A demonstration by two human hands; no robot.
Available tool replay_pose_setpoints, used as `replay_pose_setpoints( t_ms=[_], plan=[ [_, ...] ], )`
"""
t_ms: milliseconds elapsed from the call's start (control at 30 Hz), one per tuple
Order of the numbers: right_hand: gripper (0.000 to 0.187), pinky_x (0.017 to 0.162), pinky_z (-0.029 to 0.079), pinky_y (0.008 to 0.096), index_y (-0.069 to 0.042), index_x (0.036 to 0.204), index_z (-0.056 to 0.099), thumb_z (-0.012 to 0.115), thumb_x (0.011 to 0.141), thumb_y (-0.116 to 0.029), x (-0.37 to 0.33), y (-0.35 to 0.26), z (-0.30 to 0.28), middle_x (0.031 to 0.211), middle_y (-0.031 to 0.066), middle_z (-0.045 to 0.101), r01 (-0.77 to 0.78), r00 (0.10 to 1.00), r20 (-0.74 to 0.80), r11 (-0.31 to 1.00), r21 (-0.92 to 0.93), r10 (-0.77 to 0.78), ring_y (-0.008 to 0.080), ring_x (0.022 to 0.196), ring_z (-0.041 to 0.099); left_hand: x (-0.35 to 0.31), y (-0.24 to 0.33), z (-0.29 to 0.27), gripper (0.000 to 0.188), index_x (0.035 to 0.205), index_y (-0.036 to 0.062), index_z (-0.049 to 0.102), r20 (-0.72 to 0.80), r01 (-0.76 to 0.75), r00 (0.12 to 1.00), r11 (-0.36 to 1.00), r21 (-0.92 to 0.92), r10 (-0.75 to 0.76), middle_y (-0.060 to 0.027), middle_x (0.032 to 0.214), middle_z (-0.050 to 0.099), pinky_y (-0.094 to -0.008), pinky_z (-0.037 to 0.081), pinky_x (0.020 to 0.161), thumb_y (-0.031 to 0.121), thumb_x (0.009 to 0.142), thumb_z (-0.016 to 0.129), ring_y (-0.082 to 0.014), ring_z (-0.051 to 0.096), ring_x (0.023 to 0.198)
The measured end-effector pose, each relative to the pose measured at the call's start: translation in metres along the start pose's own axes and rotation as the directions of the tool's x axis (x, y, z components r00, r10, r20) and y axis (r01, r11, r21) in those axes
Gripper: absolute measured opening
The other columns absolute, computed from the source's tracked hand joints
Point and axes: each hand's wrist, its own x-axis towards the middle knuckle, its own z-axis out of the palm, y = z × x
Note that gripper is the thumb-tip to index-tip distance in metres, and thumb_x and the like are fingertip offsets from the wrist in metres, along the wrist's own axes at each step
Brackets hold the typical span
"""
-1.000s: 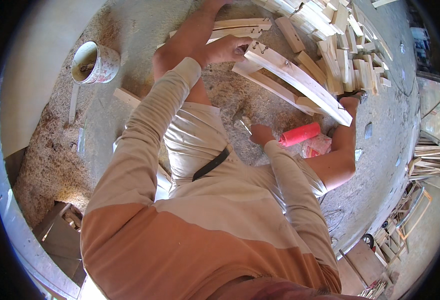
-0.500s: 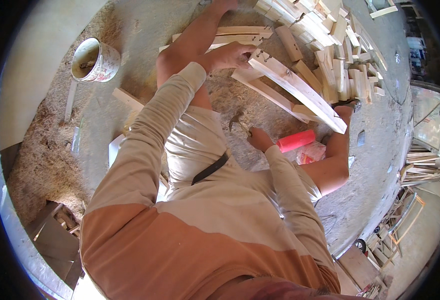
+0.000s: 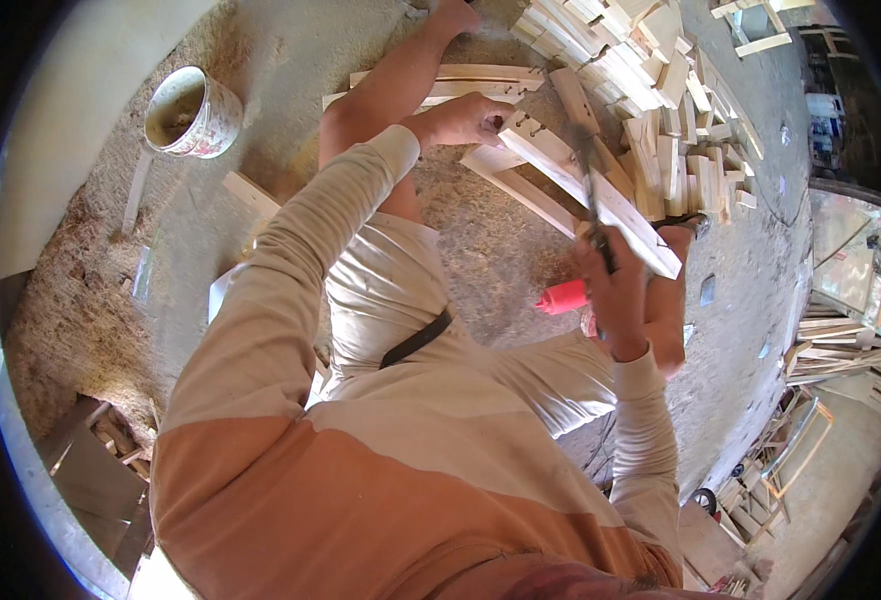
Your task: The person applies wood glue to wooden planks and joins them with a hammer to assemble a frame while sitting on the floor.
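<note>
My left hand [image 3: 468, 122] is closed on the upper left end of a wooden frame [image 3: 600, 200], made of pale timber strips. Several nails [image 3: 525, 122] stick up from that end, beside my fingers. In my right hand [image 3: 615, 290] is a hammer [image 3: 588, 185], raised upright in front of the frame's long top strip and blurred by motion. A red bottle [image 3: 562, 297] with a narrow tip lies on the floor left of my right hand, partly hidden by it.
Beyond the frame is a large stack of cut timber [image 3: 660, 150]. More strips [image 3: 450, 88] with nails lie behind my left leg. A stained white bucket [image 3: 195, 115] stands at the left, near sawdust [image 3: 80, 340]. A bow saw [image 3: 795, 450] lies at the lower right.
My right hand has lifted the hammer from low between my legs up and right, in front of the frame. The left hand stays at the frame's end. The red bottle is now partly covered.
</note>
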Motion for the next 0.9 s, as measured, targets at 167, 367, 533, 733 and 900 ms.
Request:
replay_pose_setpoints(
  t_ms=[167, 367, 533, 733, 900],
  plan=[
    [0.019, 0.047, 0.036, 0.0275, 0.0, 0.112, 0.059, 0.055, 0.105, -0.017, 0.021, -0.068, -0.02, 0.06, 0.0024, 0.053, 0.172, 0.982, -0.102, 0.974, 0.147, -0.158, 0.0088, 0.05, 0.048, -0.005, 0.0, -0.001, 0.047, 0.131, 0.004, 0.062, -0.009, -0.011, 1.0, 0.999, -0.044, 0.011, -0.0167, 0.11, 0.074, -0.0333, 0.053, 0.09, 0.009, 0.086, 0.076, -0.0197, 0.07, 0.099],
    [0.029, 0.053, 0.04, 0.0461, 0.002, 0.106, 0.055, 0.055, 0.105, -0.027, 0.038, -0.011, 0.013, 0.065, 0.0236, 0.057, 0.107, 0.993, -0.03, 0.973, -0.207, -0.116, 0.0433, 0.059, 0.057, -0.009, 0.003, 0.007, 0.054, 0.139, 0.0051, 0.056, -0.016, -0.023, 1.0, 0.983, -0.18, 0.02, -0.016, 0.112, 0.073, -0.0333, 0.054, 0.09, 0.006, 0.088, 0.075, -0.0171, 0.07, 0.1],
    [0.031, 0.059, 0.042, 0.0514, 0.001, 0.099, 0.052, 0.056, 0.104, -0.029, 0.036, 0.005, 0.015, 0.072, 0.0285, 0.058, 0.009, 1.0, -0.013, 0.972, -0.234, -0.013, 0.0505, 0.068, 0.057, -0.008, 0.022, 0.001, 0.05, 0.138, 0.0055, 0.058, -0.017, 0.009, 1.0, 1.0, 0.014, -0.008, -0.0162, 0.113, 0.073, -0.0347, 0.054, 0.092, 0.009, 0.091, 0.073, -0.0197, 0.07, 0.105],
    [0.025, 0.055, 0.044, 0.0442, 0.002, 0.11, 0.057, 0.061, 0.102, -0.021, 0.034, -0.078, -0.016, 0.069, 0.0228, 0.059, 0.194, 0.963, -0.181, 0.98, -0.051, -0.2, 0.0422, 0.06, 0.057, -0.011, -0.004, 0.002, 0.035, 0.122, 0.0035, 0.063, -0.017, -0.031, 0.999, 0.998, -0.06, 0.03, -0.0101, 0.107, 0.075, -0.0313, 0.053, 0.092, 0.008, 0.089, 0.075, -0.0158, 0.07, 0.099],
    [0.03, 0.065, 0.047, 0.0513, 0.001, 0.112, 0.057, 0.057, 0.103, -0.028, 0.038, -0.02, 0.012, 0.075, 0.0264, 0.063, 0.031, 0.998, -0.04, 0.969, -0.246, -0.042, 0.048, 0.071, 0.061, -0.001, -0.011, 0.009, 0.039, 0.127, 0.0019, 0.061, 0.022, 0.012, 1.0, 0.991, -0.136, -0.009, -0.0079, 0.112, 0.073, -0.0306, 0.052, 0.093, 0.007, 0.09, 0.074, -0.0128, 0.066, 0.103]
  ],
)
